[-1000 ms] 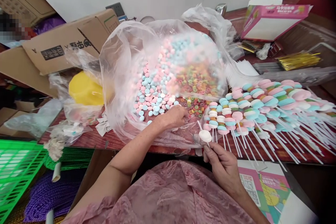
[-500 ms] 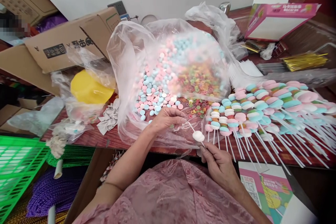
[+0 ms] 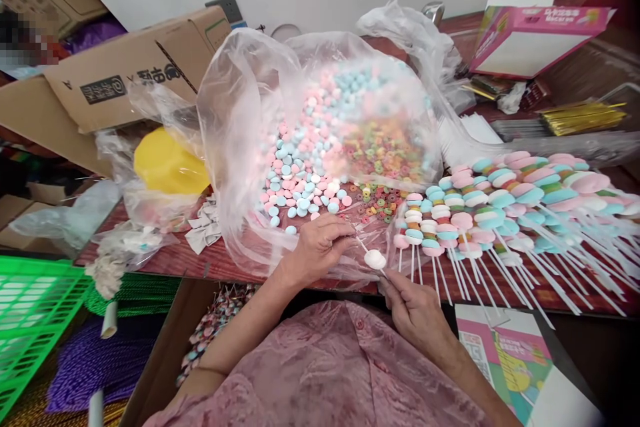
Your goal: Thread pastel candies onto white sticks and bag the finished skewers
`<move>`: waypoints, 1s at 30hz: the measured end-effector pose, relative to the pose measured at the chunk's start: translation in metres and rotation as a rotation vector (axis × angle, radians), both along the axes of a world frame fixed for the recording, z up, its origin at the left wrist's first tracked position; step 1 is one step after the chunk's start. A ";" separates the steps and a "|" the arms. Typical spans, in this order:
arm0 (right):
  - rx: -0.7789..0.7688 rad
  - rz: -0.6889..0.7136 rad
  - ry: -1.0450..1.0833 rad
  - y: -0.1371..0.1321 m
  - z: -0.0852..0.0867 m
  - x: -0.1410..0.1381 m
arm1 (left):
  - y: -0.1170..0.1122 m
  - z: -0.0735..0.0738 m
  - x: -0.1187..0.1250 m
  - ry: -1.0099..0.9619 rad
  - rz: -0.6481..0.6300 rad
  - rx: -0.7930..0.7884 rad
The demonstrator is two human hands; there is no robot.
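My right hand [image 3: 417,310] pinches a thin white stick [image 3: 361,245] carrying one white candy disc [image 3: 375,259]. My left hand [image 3: 320,247] is closed at the stick's upper tip, its fingers pinched on something too small to make out. Both hands hover over the near edge of a large clear plastic bag [image 3: 240,113] that holds pink, blue and white candy discs [image 3: 300,180] and small coloured candy rings [image 3: 375,197]. To the right lies a row of finished candy skewers [image 3: 500,200] on white sticks.
A yellow object in a plastic bag [image 3: 167,163] sits left of the big bag. Cardboard boxes [image 3: 125,73] stand behind it. A pink carton [image 3: 530,37] and gold twist ties [image 3: 575,117] are at the back right. A green crate [image 3: 30,320] is low left.
My left hand drew back from the candy rings in the bag to the tip of the stick. My right hand tilted the stick leftwards toward it.
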State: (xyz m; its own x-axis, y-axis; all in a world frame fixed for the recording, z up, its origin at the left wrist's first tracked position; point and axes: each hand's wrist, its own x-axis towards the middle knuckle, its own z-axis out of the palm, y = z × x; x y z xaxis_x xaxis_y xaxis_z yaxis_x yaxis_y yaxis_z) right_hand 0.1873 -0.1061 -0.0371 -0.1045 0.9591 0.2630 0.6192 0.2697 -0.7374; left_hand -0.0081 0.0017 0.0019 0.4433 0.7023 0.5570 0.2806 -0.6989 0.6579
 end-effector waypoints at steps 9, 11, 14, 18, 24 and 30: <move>-0.116 0.030 0.063 0.000 0.000 -0.004 | -0.015 -0.008 -0.005 -0.019 0.057 -0.248; -0.177 0.030 0.166 -0.001 0.001 -0.007 | -0.018 -0.008 -0.004 -0.175 0.046 -0.490; -0.240 0.036 0.256 -0.001 0.001 -0.012 | -0.023 -0.013 0.002 -0.456 0.036 -0.883; -0.236 0.078 0.299 -0.001 0.002 -0.016 | -0.029 -0.017 0.013 -0.723 0.086 -1.131; -0.200 -0.004 0.300 -0.003 -0.001 -0.016 | -0.026 -0.014 0.015 -0.912 0.056 -1.231; -0.135 0.012 0.221 -0.005 -0.004 -0.014 | -0.023 -0.017 0.006 -0.861 0.026 -1.209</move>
State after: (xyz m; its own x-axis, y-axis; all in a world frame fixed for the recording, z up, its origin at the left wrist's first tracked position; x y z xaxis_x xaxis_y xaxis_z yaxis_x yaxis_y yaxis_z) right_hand 0.1729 -0.1109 -0.0415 -0.0708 0.9860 0.1508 0.4365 0.1666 -0.8842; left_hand -0.0019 -0.0212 -0.0150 0.2686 0.9224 -0.2777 -0.4840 0.3784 0.7890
